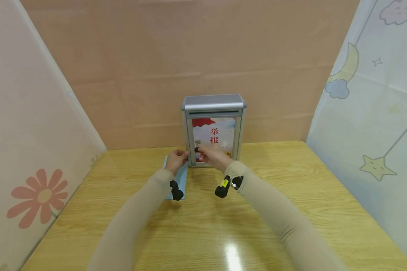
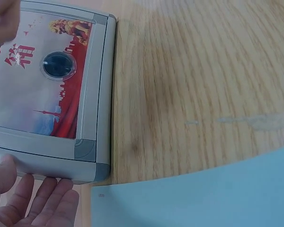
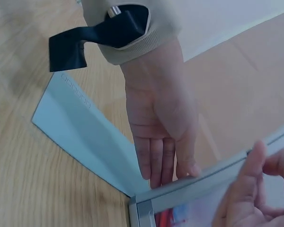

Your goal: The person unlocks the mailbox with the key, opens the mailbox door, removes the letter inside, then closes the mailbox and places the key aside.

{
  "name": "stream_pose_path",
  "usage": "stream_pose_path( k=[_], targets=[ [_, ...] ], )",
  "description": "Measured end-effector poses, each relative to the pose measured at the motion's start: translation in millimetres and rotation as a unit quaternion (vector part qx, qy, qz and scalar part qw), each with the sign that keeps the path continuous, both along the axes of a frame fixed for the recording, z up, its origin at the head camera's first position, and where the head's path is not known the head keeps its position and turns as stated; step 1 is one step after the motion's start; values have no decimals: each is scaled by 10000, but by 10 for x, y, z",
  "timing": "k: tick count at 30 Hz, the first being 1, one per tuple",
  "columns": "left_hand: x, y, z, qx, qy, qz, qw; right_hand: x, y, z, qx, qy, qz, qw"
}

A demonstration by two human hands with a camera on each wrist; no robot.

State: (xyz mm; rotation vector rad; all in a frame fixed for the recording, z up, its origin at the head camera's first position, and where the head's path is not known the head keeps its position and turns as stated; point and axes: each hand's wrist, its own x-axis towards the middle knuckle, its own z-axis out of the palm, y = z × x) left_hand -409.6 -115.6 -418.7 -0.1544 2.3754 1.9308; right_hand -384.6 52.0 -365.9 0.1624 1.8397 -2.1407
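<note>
A silver-grey report box stands upright at the table's back, with a slot near the top and a printed front panel. My left hand touches its left side; the left wrist view shows the thumb at the front edge and the other fingers extended along the side. At the door's left edge is a silver lock. Just below it, my right hand pinches a black-headed key, whose blade is hidden. In the right wrist view the right hand shows curled fingers over the door.
A light-blue envelope lies flat on the wooden table, beside the box and partly under the left forearm. A round dark window sits in the box's front. Cloth walls stand behind and at both sides.
</note>
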Motion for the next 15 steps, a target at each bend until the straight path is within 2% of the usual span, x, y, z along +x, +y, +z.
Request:
stream_pose_path(
  k=[7,15],
  targets=[
    [-21,14,-22,96,-4,9,10000,141,474,-96,754,-2,934,9928],
    [-53,-16,-66,64,13,-10,10000,208,1253,-292,1597,16,1564,9747]
  ],
)
